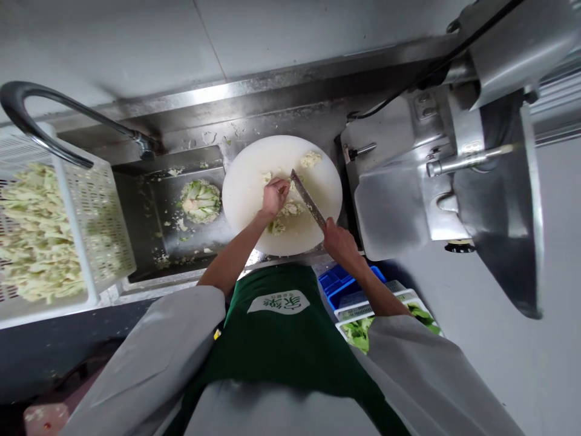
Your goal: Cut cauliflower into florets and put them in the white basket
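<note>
My right hand (340, 245) grips the handle of a kitchen knife (309, 203), its blade slanting up and left over the round white cutting board (245, 163). Near the blade, my left hand (275, 197) has its fingers curled around a cauliflower piece, mostly hidden by the fingers. Loose cauliflower pieces (292, 209) lie below the blade, and another cauliflower floret (311, 159) sits toward the board's far right. Left of the board, a large cauliflower head (200, 201) rests in the sink with its cut stem facing up.
At left, a white perforated basket (93, 224) holds many cauliflower florets beneath a curved faucet (77, 106). The metal sink (145, 212) has scattered crumbs. A meat slicer (399, 181) stands right of the board. Below it are a blue crate (336, 284) and leafy greens (358, 333).
</note>
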Demonstrator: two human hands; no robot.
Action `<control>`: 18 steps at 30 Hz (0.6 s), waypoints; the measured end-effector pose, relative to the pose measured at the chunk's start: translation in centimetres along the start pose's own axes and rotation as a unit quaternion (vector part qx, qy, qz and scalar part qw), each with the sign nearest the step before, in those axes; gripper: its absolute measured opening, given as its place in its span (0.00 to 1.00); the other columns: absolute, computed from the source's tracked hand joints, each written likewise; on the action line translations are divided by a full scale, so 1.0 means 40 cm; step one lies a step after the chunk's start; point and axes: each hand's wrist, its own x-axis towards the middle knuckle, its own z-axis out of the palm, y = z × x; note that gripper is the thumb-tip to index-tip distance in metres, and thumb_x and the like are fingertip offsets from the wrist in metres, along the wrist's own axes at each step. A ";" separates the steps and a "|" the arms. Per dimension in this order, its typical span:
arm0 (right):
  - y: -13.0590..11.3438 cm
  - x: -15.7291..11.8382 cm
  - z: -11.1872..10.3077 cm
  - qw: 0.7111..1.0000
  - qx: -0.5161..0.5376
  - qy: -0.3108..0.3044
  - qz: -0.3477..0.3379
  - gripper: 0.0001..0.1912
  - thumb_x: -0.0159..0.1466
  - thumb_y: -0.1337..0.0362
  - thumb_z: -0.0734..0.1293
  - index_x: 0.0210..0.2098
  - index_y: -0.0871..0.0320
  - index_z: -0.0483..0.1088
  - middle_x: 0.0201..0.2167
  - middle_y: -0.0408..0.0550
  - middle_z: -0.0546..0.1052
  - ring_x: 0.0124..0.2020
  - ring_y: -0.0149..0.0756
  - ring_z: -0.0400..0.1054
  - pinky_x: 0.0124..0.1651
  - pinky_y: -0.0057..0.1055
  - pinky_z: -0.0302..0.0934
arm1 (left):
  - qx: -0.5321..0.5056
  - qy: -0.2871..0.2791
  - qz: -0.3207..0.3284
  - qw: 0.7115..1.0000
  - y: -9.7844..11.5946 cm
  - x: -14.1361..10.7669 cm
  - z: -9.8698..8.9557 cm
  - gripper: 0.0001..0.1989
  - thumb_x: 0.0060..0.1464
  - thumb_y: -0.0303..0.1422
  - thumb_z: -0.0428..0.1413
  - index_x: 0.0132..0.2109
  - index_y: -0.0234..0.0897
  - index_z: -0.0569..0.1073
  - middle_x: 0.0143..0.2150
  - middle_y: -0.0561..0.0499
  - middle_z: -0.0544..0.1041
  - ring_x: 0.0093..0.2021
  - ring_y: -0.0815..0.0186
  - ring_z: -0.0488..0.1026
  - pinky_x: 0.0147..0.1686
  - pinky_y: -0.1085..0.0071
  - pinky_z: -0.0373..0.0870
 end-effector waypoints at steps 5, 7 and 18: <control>0.001 -0.010 -0.011 1.000 0.007 -0.003 -0.012 0.17 0.77 0.61 0.50 0.57 0.61 0.61 0.41 0.59 0.80 0.44 0.48 0.78 0.44 0.36 0.64 | 0.001 -0.013 -0.002 1.000 0.010 -0.002 -0.019 0.08 0.59 0.27 0.56 0.32 0.39 0.77 0.34 0.47 0.77 0.35 0.62 0.73 0.40 0.64 0.71; 0.021 -0.031 -0.019 1.000 0.025 0.016 -0.010 0.17 0.77 0.59 0.50 0.56 0.60 0.62 0.39 0.58 0.80 0.42 0.48 0.78 0.43 0.36 0.63 | 0.002 -0.005 -0.006 1.000 0.022 0.014 -0.036 0.07 0.57 0.26 0.56 0.31 0.39 0.76 0.33 0.48 0.77 0.35 0.63 0.73 0.40 0.64 0.72; 0.124 -0.048 0.004 0.984 0.104 0.079 0.123 0.18 0.77 0.60 0.51 0.57 0.62 0.63 0.40 0.58 0.81 0.41 0.46 0.77 0.42 0.34 0.59 | -0.029 -0.121 0.086 0.989 0.097 0.268 0.088 0.06 0.53 0.26 0.62 0.39 0.38 0.75 0.41 0.46 0.76 0.42 0.60 0.75 0.47 0.61 0.74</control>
